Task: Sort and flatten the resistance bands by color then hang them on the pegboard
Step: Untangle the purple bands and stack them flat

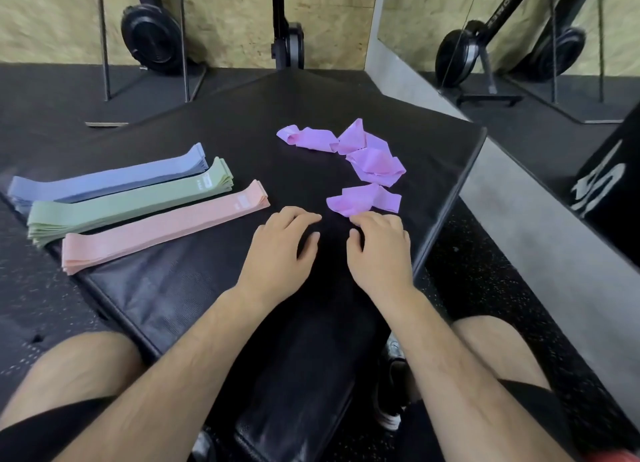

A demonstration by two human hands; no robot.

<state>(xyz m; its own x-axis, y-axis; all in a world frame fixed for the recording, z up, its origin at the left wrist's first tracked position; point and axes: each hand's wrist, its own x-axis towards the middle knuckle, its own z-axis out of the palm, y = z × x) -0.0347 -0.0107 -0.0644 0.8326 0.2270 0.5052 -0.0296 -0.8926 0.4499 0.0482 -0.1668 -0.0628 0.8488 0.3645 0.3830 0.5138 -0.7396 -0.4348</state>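
Left hand [280, 247] resting loose on the black mat [173, 288], right hand [379, 250] alongside, relaxed fingertips at the nearest purple band [363, 200], crumpled purple bands [367, 153] centre-right, blue stack [110, 181], green stack [131, 202], pink stack [166, 229] flat mid-left

My forearms [194, 350] are bare to the wrist, and my left hand [280, 250] and right hand [379, 253] are bare too. I wear black shorts [52, 427] that end above bare knees [83, 364], and a dark shoe [393, 389] with a pale sole.
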